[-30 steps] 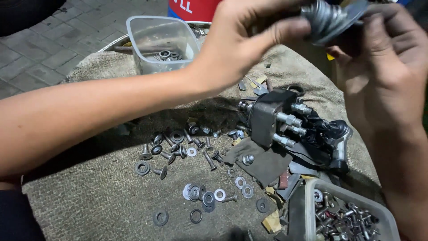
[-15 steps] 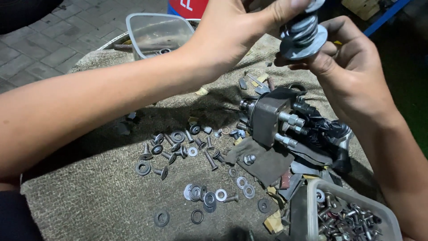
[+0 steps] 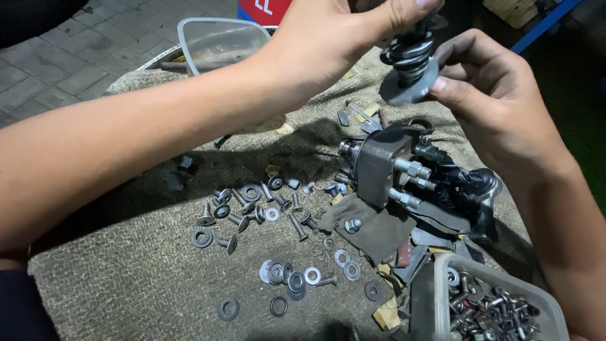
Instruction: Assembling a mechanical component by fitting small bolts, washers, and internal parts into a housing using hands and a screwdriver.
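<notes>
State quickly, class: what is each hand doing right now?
Left hand: closed, thumb and fingers pinching the top of the grey metal stack of washers on a bolt.
Right hand: closed, holding the same stack at its wide bottom washer.

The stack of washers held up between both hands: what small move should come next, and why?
Probably press the stack of washers down snug along its bolt. The left hand pinches the top, and the right hand has its grip on the wide bottom disc. The rings sit tilted and uneven, so they look loose.
</notes>
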